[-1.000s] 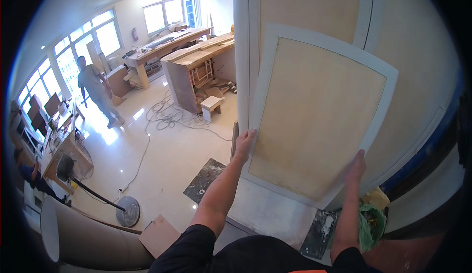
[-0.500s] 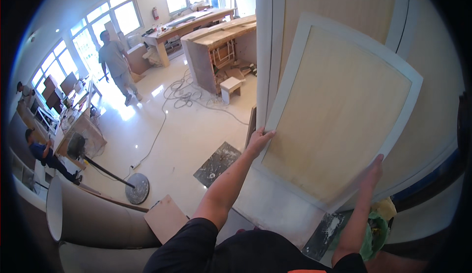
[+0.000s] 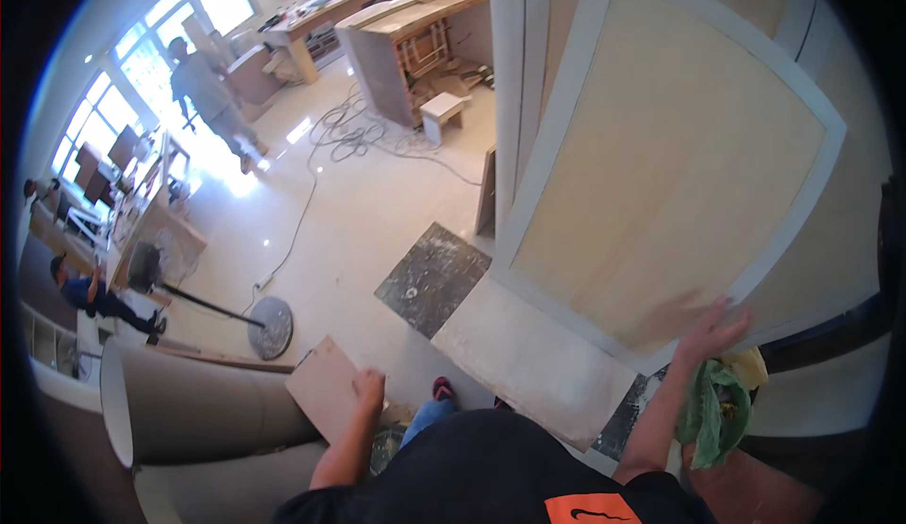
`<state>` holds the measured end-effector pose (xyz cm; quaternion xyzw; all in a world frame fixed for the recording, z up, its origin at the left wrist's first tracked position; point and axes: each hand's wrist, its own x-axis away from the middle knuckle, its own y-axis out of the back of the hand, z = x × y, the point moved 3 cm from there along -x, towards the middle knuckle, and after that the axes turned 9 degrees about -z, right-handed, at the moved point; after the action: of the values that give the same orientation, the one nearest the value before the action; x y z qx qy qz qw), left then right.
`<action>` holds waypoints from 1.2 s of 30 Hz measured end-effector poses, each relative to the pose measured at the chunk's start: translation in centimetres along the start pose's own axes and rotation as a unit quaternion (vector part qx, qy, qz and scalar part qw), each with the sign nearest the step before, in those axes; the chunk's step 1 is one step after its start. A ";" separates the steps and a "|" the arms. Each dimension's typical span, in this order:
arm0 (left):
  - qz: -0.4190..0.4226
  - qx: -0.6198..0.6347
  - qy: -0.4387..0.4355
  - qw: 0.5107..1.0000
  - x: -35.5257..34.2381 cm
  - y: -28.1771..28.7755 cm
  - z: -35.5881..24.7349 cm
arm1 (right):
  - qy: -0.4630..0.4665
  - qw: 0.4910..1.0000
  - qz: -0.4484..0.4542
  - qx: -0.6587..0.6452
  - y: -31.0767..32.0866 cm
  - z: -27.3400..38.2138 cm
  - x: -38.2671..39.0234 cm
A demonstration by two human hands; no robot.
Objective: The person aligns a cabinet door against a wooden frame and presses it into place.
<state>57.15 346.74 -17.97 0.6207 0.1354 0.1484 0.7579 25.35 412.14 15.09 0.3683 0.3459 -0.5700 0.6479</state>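
Note:
A large pale wood panel [image 3: 694, 160] with a white frame leans tilted against taller pale boards [image 3: 840, 212] on the right. My right hand [image 3: 714, 332] is at the panel's lower right edge, fingers spread; whether it presses on the frame is hard to tell. My left hand [image 3: 370, 387] is away from the panel, low at the left, with its fingers curled in and nothing seen in them. It appears over the right edge of a pinkish board [image 3: 319, 387]; contact cannot be made out.
A whitish slab [image 3: 538, 354] lies below the panel, beside a stained dark mat [image 3: 434, 278]. Big grey rolled tubes [image 3: 208, 406] lie at the left. A green bag [image 3: 722, 411] is by my right arm. Behind are a round-based stand [image 3: 271, 328], cables [image 3: 349, 137], a stool [image 3: 443, 113] and workbenches. Two people are farther off.
My left hand has let go of the panel's left edge and dropped down to the left. The right hand's fingers have spread at the frame. The panel appears higher in view.

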 end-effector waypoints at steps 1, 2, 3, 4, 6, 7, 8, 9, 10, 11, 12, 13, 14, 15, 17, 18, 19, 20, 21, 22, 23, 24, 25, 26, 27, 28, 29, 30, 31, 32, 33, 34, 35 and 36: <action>-0.019 0.017 -0.028 0.999 3.0 -1.3 1.1 | 0.017 0.999 0.026 -0.028 1.6 1.5 1.0; 0.034 0.117 0.026 0.992 5.2 -2.5 1.9 | 0.036 0.996 0.054 -0.057 3.1 3.5 2.4; 0.062 0.184 0.061 0.979 7.6 -4.0 2.8 | 0.001 0.992 0.105 -0.076 4.1 5.3 4.5; 0.093 0.251 0.101 0.958 8.9 -5.3 3.5 | -0.032 0.982 0.158 -0.097 4.8 7.2 7.1; 0.114 0.309 0.050 0.943 9.0 -4.3 1.5 | -0.029 0.942 0.289 -0.169 5.4 11.6 13.2; 0.135 0.347 0.003 0.928 10.1 -3.4 1.8 | -0.028 0.928 0.326 -0.181 5.7 13.9 16.1; 0.188 0.500 0.111 0.838 10.3 -8.6 4.2 | -0.055 0.908 0.374 -0.181 7.3 16.0 19.0; 0.198 0.632 0.232 0.712 9.5 -11.9 6.0 | -0.059 0.884 0.420 -0.199 8.4 18.8 21.5; -0.014 0.510 -0.021 0.860 6.0 -7.5 4.3 | -0.031 0.866 0.454 -0.208 9.2 21.8 24.1; 0.214 0.647 0.197 0.705 1.7 -7.0 5.1 | -0.015 0.826 0.509 -0.240 9.7 24.8 26.8; 0.135 0.634 0.207 0.733 0.4 -7.0 6.2 | -0.006 0.780 0.566 -0.267 10.2 27.7 29.1; 0.238 0.543 0.228 0.772 -1.5 -8.5 9.2 | -0.051 0.674 0.672 -0.303 10.5 31.1 31.4; 0.218 0.603 0.242 0.728 -3.1 -8.6 10.4 | -0.094 0.560 0.753 -0.332 10.5 34.4 33.8; 0.210 0.612 0.278 0.710 -3.9 -8.9 11.7 | -0.025 0.516 0.792 -0.324 9.9 36.6 35.8; 0.217 0.622 0.295 0.692 -5.8 -9.2 14.3 | 0.035 0.482 0.824 -0.297 9.2 39.8 38.7; 0.226 0.632 0.311 0.673 -5.6 -9.2 14.7 | 0.077 0.513 0.802 -0.296 9.2 40.8 38.9; 0.232 0.642 0.326 0.654 -5.5 -9.1 14.7 | 0.122 0.541 0.778 -0.295 9.1 41.6 38.8; 0.239 0.644 0.320 0.653 -5.1 -9.5 15.7 | 0.121 0.545 0.778 -0.287 9.4 42.7 39.2; 0.244 0.616 0.303 0.685 -4.3 -10.3 16.4 | 0.112 0.551 0.775 -0.290 9.7 43.6 39.6; 0.246 0.589 0.284 0.715 -3.6 -11.0 17.0 | 0.104 0.557 0.770 -0.292 9.9 44.0 39.6; 0.247 0.590 0.283 0.715 -2.4 -12.7 18.1 | 0.104 0.558 0.770 -0.291 10.1 44.4 39.7; 0.264 0.543 0.278 0.747 -0.7 -15.3 19.3 | 0.112 0.529 0.791 -0.286 10.4 44.7 40.2; 0.279 0.494 0.277 0.775 1.2 -17.5 20.7 | 0.122 0.495 0.812 -0.283 10.7 45.0 40.8; 0.277 0.495 0.283 0.774 2.8 -19.1 22.0 | 0.125 0.491 0.813 -0.287 10.9 45.2 41.2; 0.282 0.459 0.267 0.799 4.2 -20.4 23.0 | 0.084 0.496 0.822 -0.268 10.9 44.9 41.4; 0.288 0.425 0.250 0.821 5.2 -21.1 23.1 | 0.046 0.501 0.828 -0.247 10.7 44.4 41.6; 0.287 0.431 0.249 0.818 5.4 -21.2 22.3 | 0.052 0.502 0.828 -0.245 10.3 43.8 41.5; 0.300 0.384 0.221 0.845 5.2 -20.8 21.9 | 0.101 0.552 0.789 -0.252 9.9 43.2 41.0; 0.311 0.336 0.193 0.868 5.1 -20.4 21.6 | 0.148 0.598 0.745 -0.258 9.4 42.6 40.3; 0.307 0.330 0.200 0.870 6.0 -20.8 22.5 | 0.146 0.594 0.744 -0.267 9.1 42.4 40.0; 0.312 0.285 0.107 0.900 7.2 -21.4 23.1 | 0.128 0.627 0.734 -0.227 8.1 41.9 39.4; 0.315 0.243 0.010 0.917 8.1 -21.8 23.0 | 0.116 0.659 0.721 -0.181 6.9 41.0 38.9; 0.359 0.281 0.089 0.886 7.4 -21.3 21.7 | 0.095 0.704 0.699 -0.084 5.5 38.8 38.0; 0.358 0.283 0.093 0.885 7.7 -21.4 21.4 | 0.070 0.736 0.674 0.003 4.0 36.8 36.9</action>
<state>73.79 326.49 -35.01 0.7983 0.0100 0.4226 0.4290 34.48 362.52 1.41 0.5456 0.0498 0.0418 0.8355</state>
